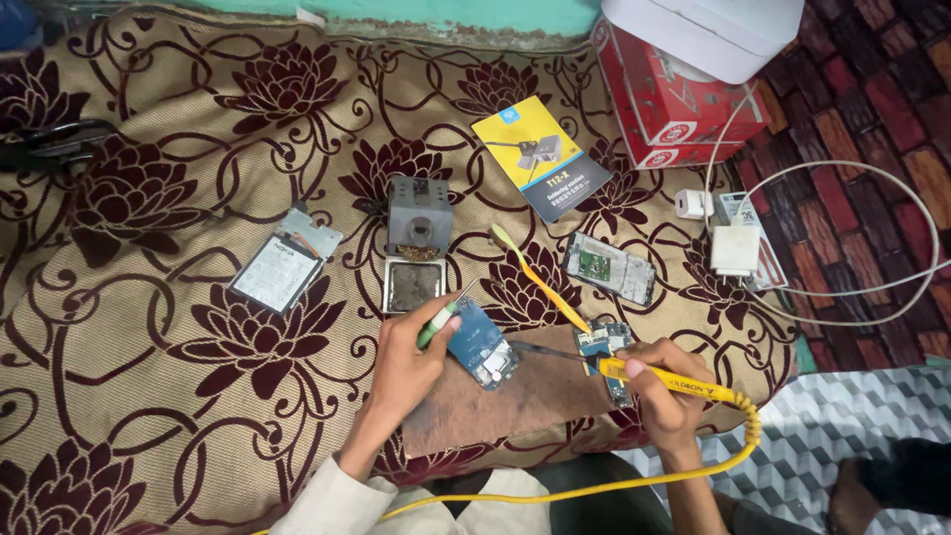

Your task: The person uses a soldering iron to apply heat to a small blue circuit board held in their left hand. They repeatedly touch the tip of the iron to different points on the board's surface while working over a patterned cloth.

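Observation:
My left hand (404, 365) grips a small green and white tool (437, 324) and rests next to a blue circuit board (481, 345). That board lies on a brown mat (515, 401). In my right hand (662, 388) is a yellow soldering iron (666, 379); its dark tip points left toward the blue board. A second small circuit board (604, 342) lies just above my right hand. The iron's yellow cord (733, 451) curls down and left below my arms.
A grey soldering stand with a sponge tray (416, 243) sits behind the boards. Yellow tweezers (540, 282), a phone part (610, 267), a phone battery frame (282, 267), a yellow and blue booklet (540, 157), a red box (674, 99) and white chargers (733, 248) lie on the patterned cloth.

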